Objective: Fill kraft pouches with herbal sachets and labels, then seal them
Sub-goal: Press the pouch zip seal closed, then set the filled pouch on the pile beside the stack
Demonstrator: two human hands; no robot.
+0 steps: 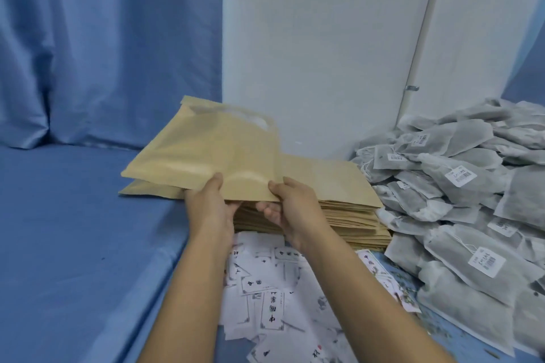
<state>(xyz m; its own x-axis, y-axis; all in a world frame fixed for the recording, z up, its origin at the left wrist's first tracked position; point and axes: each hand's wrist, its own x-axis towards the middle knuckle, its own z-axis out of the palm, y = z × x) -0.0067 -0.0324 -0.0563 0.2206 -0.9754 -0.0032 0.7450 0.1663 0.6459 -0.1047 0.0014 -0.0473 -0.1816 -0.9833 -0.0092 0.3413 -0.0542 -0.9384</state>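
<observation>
A: What is being done?
B: Beside the heap of tea packs [472,200], off the stack of bags [339,212], one bag [212,150] is lifted, its near edge pinched by the left hand [211,209] and the right hand [292,209].
A: Next?
B: It probably must be opened.

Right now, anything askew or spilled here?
Labels lie scattered at all angles, not stacked. Below the lifted pouch, held by left hand and right hand, another pouch juts left from the pouch stack. Dark specks on the blue cloth beside the sachets may be spilled herb.
</observation>
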